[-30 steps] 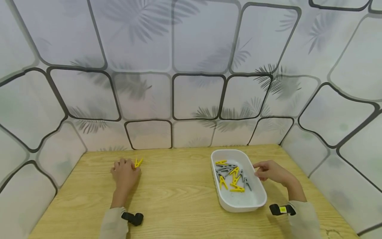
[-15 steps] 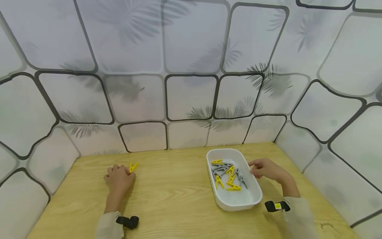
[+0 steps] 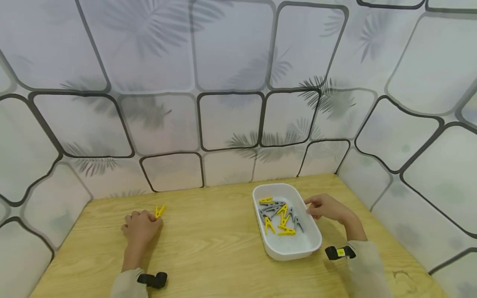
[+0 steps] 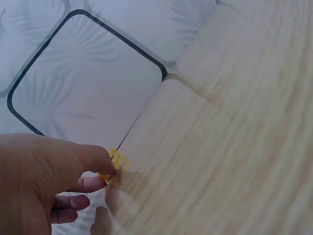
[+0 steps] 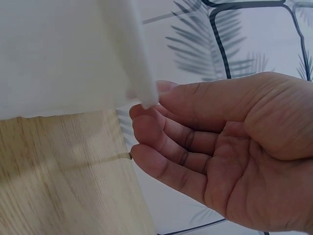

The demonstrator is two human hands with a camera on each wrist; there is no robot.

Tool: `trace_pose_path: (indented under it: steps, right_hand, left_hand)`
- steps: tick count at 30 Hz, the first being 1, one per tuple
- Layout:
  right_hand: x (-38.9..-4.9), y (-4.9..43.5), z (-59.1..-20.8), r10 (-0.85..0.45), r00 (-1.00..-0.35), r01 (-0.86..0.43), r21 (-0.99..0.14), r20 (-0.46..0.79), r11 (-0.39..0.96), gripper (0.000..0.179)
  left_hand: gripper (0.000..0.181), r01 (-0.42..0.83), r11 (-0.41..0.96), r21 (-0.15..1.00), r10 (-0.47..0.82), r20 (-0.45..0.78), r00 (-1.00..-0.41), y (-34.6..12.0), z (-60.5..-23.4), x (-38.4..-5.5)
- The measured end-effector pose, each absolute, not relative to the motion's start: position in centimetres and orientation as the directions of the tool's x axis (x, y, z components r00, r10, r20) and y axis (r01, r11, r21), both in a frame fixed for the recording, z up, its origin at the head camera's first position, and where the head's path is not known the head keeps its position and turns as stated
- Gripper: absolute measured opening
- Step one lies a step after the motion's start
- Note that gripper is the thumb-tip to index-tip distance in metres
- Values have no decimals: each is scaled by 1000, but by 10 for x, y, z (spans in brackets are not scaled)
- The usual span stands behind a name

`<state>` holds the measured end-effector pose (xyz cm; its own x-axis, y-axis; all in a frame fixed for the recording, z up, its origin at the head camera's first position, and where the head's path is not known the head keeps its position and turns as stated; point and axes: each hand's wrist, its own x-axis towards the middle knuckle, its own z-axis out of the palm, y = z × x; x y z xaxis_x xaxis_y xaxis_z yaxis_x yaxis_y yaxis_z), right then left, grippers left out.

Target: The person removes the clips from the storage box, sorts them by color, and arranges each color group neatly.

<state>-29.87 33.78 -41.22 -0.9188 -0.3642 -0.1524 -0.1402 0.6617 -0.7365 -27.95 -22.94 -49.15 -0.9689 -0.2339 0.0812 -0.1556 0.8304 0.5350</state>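
My left hand (image 3: 139,227) pinches a small yellow clothespin (image 3: 159,211) between thumb and fingers at the table's left. The left wrist view shows the clothespin (image 4: 117,159) at the thumb tip, partly covered by the thumb. At the right side of a white plastic tray (image 3: 273,247), my right hand (image 3: 328,207) holds the rim. Up close, the right thumb and forefinger meet at the tray's edge (image 5: 139,73), and the other fingers curl below it. Yellow clothespins (image 3: 287,232) and grey clothespins (image 3: 298,223) lie loosely mixed inside the tray.
The wooden table (image 3: 208,248) runs back to a wall (image 3: 231,120) patterned with rounded outlines and leaves. Side walls close in the left and right. A black strap with a small camera (image 3: 152,279) sits on the left wrist, another camera strap (image 3: 340,252) on the right.
The whole head view has shifted left as the head turns. Both hands keep their places on the clothespin and the tray rim, with no clear movement across the table.
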Motion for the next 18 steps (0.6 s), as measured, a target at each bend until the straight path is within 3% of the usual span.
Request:
trace_pose_path:
  steps: [12,18]
  right_hand:
    - [-301,340,-418,-354,-925,-140,-739,-141,659,41]
    - [-301,342,-415,-350,-927,-139,-741,-137,657,41]
  left_hand:
    - [37,-155,817,556,-231,70,-970,-225,-475,-277]
    - [35,-7,835,549,-158,229,-961,-201,-449,-272]
